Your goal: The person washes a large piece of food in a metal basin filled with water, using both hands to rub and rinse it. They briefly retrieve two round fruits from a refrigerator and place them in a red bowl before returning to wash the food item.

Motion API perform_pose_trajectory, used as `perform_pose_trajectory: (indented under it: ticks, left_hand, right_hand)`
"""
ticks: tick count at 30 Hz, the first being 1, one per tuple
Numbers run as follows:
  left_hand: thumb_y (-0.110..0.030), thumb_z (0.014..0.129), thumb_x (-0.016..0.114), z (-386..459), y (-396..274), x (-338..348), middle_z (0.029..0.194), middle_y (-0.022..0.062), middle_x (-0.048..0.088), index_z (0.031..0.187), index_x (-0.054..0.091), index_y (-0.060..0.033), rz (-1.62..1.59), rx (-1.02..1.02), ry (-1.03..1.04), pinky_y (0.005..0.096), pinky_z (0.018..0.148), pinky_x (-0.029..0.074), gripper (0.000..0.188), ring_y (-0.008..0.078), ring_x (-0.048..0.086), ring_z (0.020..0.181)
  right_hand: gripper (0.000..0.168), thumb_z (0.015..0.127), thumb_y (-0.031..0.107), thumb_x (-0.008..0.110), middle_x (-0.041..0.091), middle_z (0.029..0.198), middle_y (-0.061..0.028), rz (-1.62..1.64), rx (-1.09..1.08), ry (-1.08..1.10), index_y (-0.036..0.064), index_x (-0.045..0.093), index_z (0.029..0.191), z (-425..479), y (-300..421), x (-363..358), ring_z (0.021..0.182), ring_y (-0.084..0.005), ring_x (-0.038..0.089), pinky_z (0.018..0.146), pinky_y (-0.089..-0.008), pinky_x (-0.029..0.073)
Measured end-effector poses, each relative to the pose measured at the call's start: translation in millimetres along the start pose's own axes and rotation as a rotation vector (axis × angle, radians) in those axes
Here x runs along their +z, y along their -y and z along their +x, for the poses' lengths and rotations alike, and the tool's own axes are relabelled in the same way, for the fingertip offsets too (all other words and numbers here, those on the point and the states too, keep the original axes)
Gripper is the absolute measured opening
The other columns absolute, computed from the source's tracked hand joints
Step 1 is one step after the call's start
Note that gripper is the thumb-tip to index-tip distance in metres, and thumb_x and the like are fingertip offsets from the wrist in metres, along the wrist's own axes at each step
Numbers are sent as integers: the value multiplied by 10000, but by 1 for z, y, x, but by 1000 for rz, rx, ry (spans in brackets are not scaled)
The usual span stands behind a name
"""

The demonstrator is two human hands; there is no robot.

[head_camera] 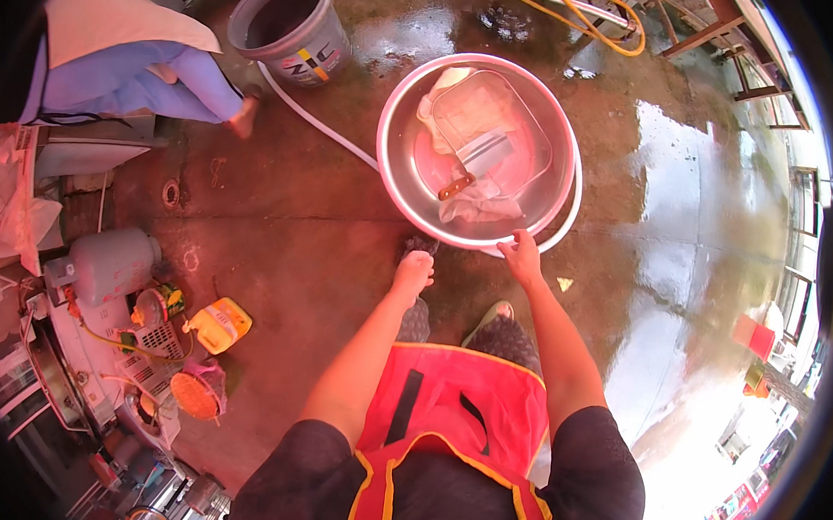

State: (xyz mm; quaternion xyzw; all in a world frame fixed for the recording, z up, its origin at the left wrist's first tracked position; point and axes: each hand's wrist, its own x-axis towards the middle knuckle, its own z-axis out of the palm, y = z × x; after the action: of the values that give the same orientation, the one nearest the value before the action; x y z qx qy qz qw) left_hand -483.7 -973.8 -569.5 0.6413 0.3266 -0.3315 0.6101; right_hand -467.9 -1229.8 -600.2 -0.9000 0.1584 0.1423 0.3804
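A wide metal basin (399, 182) stands on the wet floor in front of me. Inside it lie a cleaver (486, 153) with a wooden handle, a clear rectangular container (544, 136), a pale cloth (433, 114) and a crumpled whitish piece, perhaps cloth or plastic (485, 208). My right hand (522, 256) is at the basin's near rim, thumb and fingers slightly apart; whether it touches the rim is unclear. My left hand (414, 274) hangs just short of the basin, its fingers curled; I cannot tell whether anything is inside them.
A white hose (318, 120) runs beneath or around the basin. A large grey bucket (310, 53) stands beyond it to the left. Another person in blue trousers (138, 84) is at the upper left. A gas cylinder (113, 264) and yellow jug (222, 325) are at left.
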Motion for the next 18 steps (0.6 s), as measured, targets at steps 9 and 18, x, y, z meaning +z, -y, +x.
perform_pose_trajectory:
  ticks: [9, 18]
  left_hand:
    - [-200, 814, 583, 214, 18, 49, 1155, 229, 510, 1194, 435, 2, 690, 640, -298, 435, 905, 406, 455, 386, 485, 1085]
    - [-231, 709, 673, 280, -13, 81, 922, 199, 635, 950, 619, 32, 1188, 514, -24, 413, 775, 496, 361, 327, 615, 834]
  right_hand:
    - [564, 754, 478, 631, 593, 987, -257, -484, 37, 23, -32, 583, 990, 156, -85, 162, 928, -418, 557, 828, -461, 435]
    - [286, 757, 296, 586, 631, 1004, -167, -605, -396, 251, 72, 670, 914, 177, -100, 171, 974, -325, 588, 838, -466, 444]
